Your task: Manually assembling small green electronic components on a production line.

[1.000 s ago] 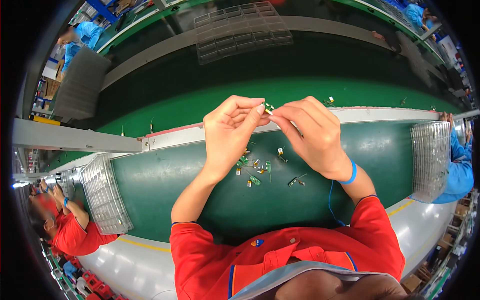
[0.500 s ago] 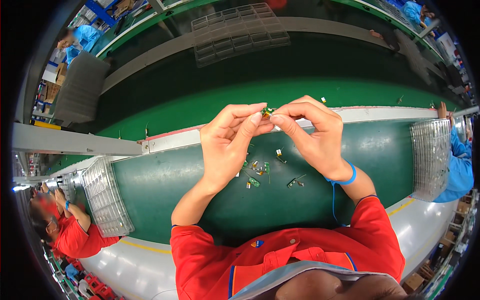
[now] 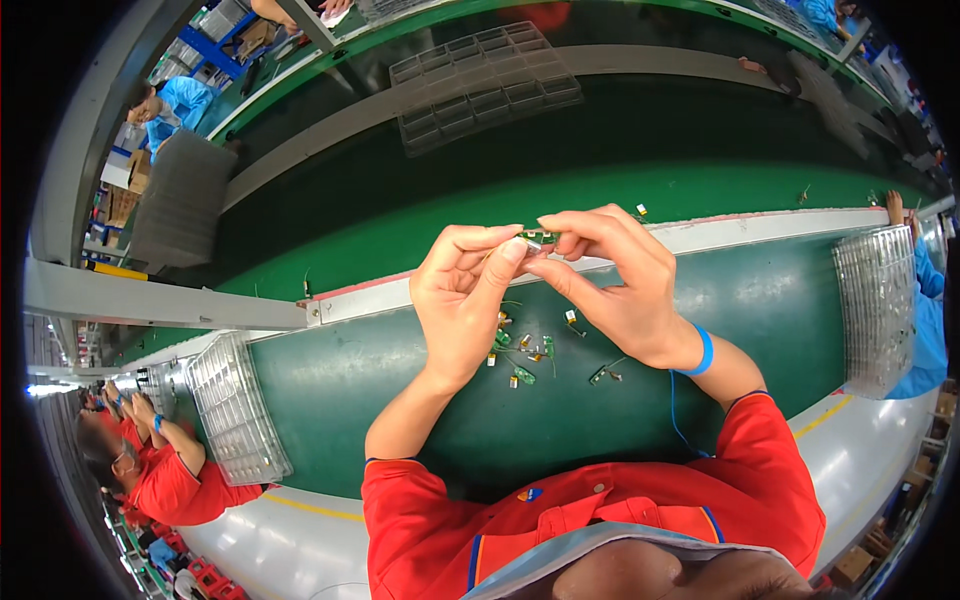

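Above the far edge of the green work mat [image 3: 320,400], a small green circuit board [image 3: 541,238] with a little silver part on it is held between both hands. My left hand [image 3: 458,300] pinches its left end between thumb and fingers. The fingertips of my right hand [image 3: 630,290] grip its right end, with a blue wrist strap [image 3: 705,350] behind them. Below the hands lie several small boards with thin wires, among them a green board [image 3: 524,376] and a board [image 3: 600,375] farther right. A small white and yellow part [image 3: 571,316] lies near them.
Stacks of clear plastic trays stand at the left [image 3: 235,410] and right [image 3: 875,310] ends of the mat. Beyond a pale rail [image 3: 740,223] runs a green conveyor belt [image 3: 400,225] bearing a compartment tray [image 3: 485,85]. Other people sit at both sides.
The whole view has shifted slightly. My fingers have turned the circuit board, and its silver part now shows. The right thumb and index finger have moved a little apart around it.
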`<state>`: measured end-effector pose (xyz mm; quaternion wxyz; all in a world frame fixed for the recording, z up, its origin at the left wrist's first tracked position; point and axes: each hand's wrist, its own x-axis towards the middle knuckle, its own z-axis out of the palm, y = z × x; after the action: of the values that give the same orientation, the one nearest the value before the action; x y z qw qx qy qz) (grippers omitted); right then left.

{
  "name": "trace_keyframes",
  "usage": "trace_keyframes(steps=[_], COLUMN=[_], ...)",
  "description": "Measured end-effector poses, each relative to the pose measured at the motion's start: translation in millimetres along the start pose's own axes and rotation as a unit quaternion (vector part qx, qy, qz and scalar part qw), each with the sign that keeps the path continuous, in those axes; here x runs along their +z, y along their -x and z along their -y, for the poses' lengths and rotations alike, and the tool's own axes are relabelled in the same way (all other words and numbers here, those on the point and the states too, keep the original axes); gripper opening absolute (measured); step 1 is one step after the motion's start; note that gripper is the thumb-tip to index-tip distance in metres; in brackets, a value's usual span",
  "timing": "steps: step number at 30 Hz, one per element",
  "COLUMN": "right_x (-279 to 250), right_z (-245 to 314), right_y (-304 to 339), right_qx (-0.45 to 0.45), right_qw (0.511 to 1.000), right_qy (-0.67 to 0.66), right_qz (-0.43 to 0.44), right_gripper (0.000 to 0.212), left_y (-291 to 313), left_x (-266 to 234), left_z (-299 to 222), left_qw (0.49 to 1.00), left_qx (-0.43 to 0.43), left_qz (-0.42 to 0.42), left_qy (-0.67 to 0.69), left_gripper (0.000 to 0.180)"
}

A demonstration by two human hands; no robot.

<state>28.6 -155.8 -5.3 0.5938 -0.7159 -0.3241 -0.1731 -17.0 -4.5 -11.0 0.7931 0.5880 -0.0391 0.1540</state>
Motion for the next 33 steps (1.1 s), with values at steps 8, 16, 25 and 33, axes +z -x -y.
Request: trace_keyframes(steps=[8,16,25,33], right_x=[0.1,-2.2,-2.8,-8.8], right_z=[-5.6,-8.0,0.5,-2.0], right_y=[0.6,-1.8,-3.5,-6.4], right_qx=[-0.002,0.049,0.096,0.126], right_qw=[1.000,0.995,0.986,0.980], right_qy=[-0.023,-0.082,-0.120,-0.119], right_qz=[0.019,0.022,0.065,0.095], right_gripper=[0.026,0.023,0.017,0.015], left_y=[4.7,3.7,8.6,-2.3], left_x=[6.5,5.9,8.3,-3.6], left_z=[5.0,7.6,3.3,-5.4], left_qw=[0.995,0.986,0.985,0.997], left_qx=[0.070,0.101,0.095,-0.017], left_qz=[-0.024,-0.017,-0.032,0.045], left_qy=[-0.070,-0.132,-0.143,-0.065], left_gripper=[0.012,0.012,0.008,0.014])
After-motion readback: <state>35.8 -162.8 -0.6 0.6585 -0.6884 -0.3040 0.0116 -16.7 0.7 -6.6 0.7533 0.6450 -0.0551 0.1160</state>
